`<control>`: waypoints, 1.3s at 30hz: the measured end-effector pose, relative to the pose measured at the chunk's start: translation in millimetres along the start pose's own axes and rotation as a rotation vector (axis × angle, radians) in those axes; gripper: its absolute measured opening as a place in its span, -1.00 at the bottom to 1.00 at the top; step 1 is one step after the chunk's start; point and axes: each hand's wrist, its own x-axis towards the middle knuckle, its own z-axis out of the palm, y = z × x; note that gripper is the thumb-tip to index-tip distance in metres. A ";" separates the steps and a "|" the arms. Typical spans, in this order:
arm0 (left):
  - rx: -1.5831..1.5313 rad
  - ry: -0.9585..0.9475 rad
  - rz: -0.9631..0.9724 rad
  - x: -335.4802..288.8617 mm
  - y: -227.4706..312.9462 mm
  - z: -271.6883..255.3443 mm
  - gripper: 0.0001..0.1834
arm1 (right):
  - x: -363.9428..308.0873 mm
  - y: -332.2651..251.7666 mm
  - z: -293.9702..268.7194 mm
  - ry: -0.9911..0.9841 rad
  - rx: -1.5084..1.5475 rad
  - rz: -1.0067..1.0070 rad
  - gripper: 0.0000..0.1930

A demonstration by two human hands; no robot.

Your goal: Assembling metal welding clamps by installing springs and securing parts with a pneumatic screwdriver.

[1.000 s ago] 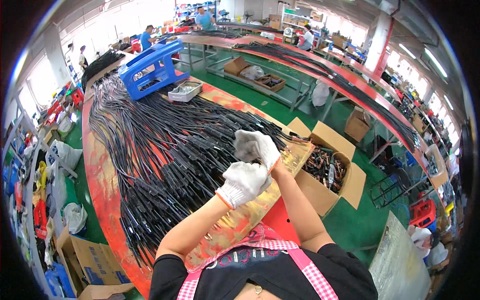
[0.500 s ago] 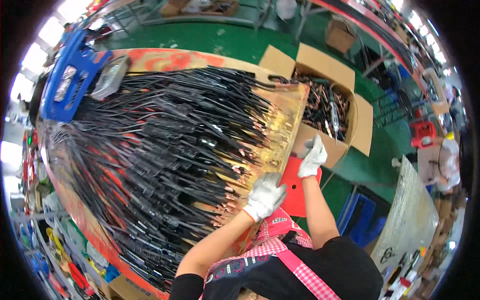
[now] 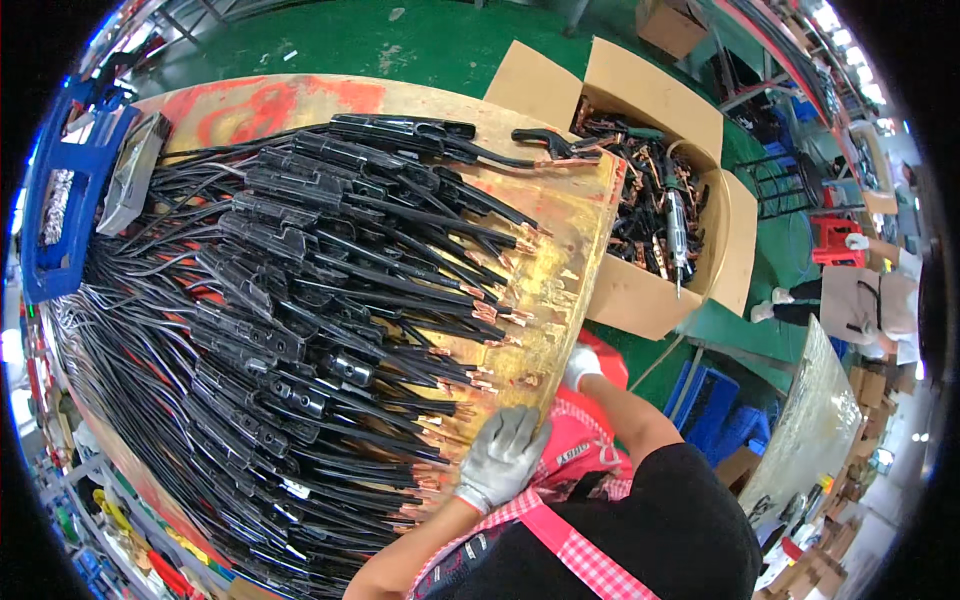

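We judge this bracing: left hand spread on surface; right hand, grip unclear; cables call for a reach.

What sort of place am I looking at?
Likely a cable-assembly workshop: black cables with bare copper-coloured ends cover much of a worktable, beside an open cardboard box of copper-coloured parts.

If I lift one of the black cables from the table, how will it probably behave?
The cables would likely flex: their thinner lengths curve. They may feel heaviest around the black blocks, the bulkiest parts. The bare copper tips look thin and might bend or snag.
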 end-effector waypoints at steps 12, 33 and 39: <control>0.109 -0.092 0.036 2.1 0.4 -16.7 -0.53 | -22.2 30.0 -233.3 0.879 0.125 -0.828 -0.84; 0.165 -0.010 -0.136 186.1 50.6 3.5 -0.82 | -31.3 -29.0 -295.3 1.252 0.588 -1.213 -0.84; 0.290 0.024 -0.120 227.2 -28.8 -104.1 -0.59 | 9.4 -44.5 -304.1 1.034 0.474 -0.708 -0.71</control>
